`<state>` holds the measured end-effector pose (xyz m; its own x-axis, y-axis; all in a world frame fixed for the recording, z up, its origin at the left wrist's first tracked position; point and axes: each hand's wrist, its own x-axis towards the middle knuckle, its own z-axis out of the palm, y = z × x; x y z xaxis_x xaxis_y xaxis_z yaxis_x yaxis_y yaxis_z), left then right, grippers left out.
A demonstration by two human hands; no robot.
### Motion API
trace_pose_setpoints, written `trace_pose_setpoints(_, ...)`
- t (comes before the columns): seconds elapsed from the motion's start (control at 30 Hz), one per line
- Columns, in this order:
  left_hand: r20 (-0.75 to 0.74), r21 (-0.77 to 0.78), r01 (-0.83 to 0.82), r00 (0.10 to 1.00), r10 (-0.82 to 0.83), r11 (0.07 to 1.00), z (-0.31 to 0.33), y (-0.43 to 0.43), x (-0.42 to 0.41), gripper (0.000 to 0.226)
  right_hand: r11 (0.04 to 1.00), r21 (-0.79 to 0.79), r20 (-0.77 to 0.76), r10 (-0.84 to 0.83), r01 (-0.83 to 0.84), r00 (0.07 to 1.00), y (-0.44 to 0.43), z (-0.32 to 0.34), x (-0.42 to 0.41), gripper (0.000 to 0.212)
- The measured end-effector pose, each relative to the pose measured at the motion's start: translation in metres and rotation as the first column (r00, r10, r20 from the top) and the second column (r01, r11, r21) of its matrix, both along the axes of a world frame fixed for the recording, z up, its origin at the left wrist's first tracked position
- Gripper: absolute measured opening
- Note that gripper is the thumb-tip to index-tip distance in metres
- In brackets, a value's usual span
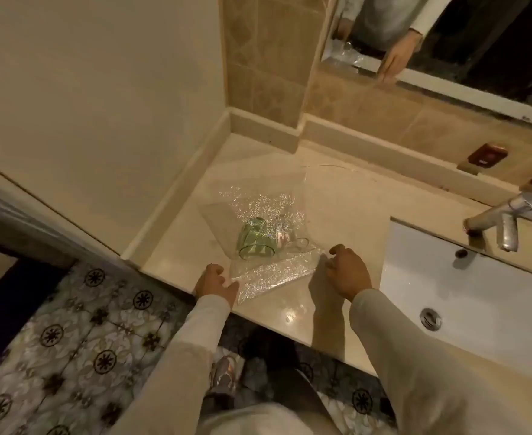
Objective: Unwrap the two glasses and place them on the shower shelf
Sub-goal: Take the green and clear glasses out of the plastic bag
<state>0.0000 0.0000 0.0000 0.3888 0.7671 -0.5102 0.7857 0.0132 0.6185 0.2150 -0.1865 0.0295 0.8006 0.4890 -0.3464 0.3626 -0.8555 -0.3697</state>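
Left hand (215,282): fingers pinching the near corner of the clear glittery plastic wrap (268,271). Right hand (348,271): curled on the wrap's right edge; grip uncertain. 2 glasses on the wrap, on the beige stone counter (346,196): green tumbler (255,241), clear glass (296,243).

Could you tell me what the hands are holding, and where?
Both hands, left hand and right hand, grip the clear wrap at its near edge; neither touches a glass.

clear glass (294,243) blurred in wrap (268,211) | tap (506,221) cut off rt edge | fingers' grip unclear
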Motion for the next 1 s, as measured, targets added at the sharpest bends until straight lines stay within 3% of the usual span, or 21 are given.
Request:
trace_pose_setpoints(0.07, 0.003, -0.084, -0.155, 0.988, 0.156, 0.984, -0.002, -0.001, 0.006, 0.037, 0.998, -0.009, -0.065, 0.059, -0.060, 0.996, 0.006, -0.003, 0.013, 0.040)
trace_pose_setpoints(0.2, -0.083, -0.135, -0.257, 0.965, 0.247, 0.957, -0.002, -0.002, 0.017, 0.017, 0.993, -0.004, -0.144, 0.112, -0.114, 0.983, 0.020, -0.006, 0.037, 0.038)
trace_pose_setpoints(0.4, -0.166, -0.017, -0.212, 0.964, 0.207, 0.977, -0.012, -0.008, 0.019, 0.007, 0.979, 0.048, -0.270, 0.205, -0.200, 0.941, 0.017, -0.013, 0.068, 0.005)
trace_pose_setpoints(0.57, -0.126, 0.005, -0.295, 0.948, 0.293, 0.955, -0.009, -0.026, 0.023, 0.010, 0.955, 0.102, -0.298, 0.296, -0.278, 0.908, 0.016, -0.014, 0.090, 0.023)
trace_pose_setpoints(0.7, -0.060, -0.030, -0.391, 0.919, 0.389, 0.920, -0.008, -0.047, 0.021, 0.022, 0.932, 0.160, -0.266, 0.358, -0.325, 0.895, 0.017, -0.008, 0.111, 0.024)
trace_pose_setpoints(0.83, -0.047, -0.036, -0.408, 0.913, 0.406, 0.912, -0.007, -0.062, 0.016, 0.022, 0.903, 0.161, -0.190, 0.425, -0.399, 0.885, 0.017, -0.008, 0.118, 0.007)
trace_pose_setpoints(1.0, 0.016, 0.019, -0.359, 0.933, 0.359, 0.933, -0.002, -0.071, 0.009, 0.019, 0.885, 0.221, -0.139, 0.444, -0.409, 0.885, 0.012, -0.004, 0.120, 0.012)
